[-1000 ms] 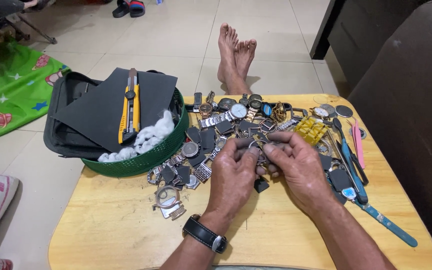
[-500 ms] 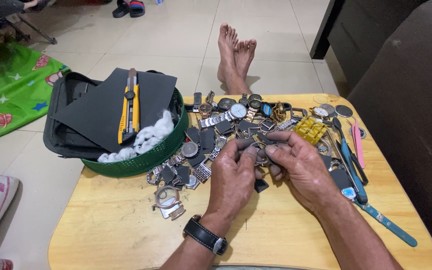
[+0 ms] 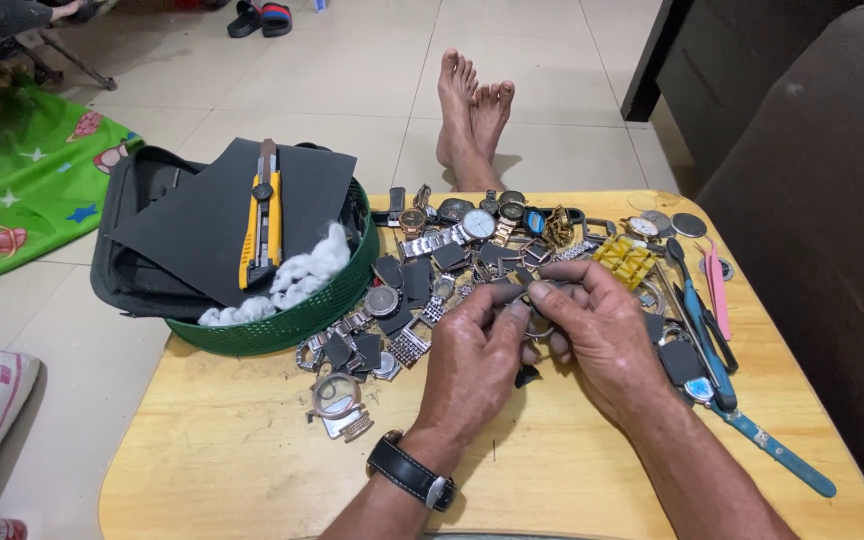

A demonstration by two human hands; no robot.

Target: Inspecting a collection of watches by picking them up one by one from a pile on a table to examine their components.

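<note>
Watch part (image 3: pixel 512 292) pinched by both hands amid scattered watches (image 3: pixel 472 225), basket (image 3: pixel 282 325) beside.

Person's own body, head view: both forearms bare, no sleeves visible. Left hand (image 3: pixel 472 365) and right hand (image 3: pixel 607 335) ungloved, no rings discernible on the fingers (image 3: pixel 552 292). Left wrist carries a black leather-strap wristwatch with silver metal buckle (image 3: pixel 410 470). Both bare feet (image 3: pixel 472 115) without footwear or socks.
</note>
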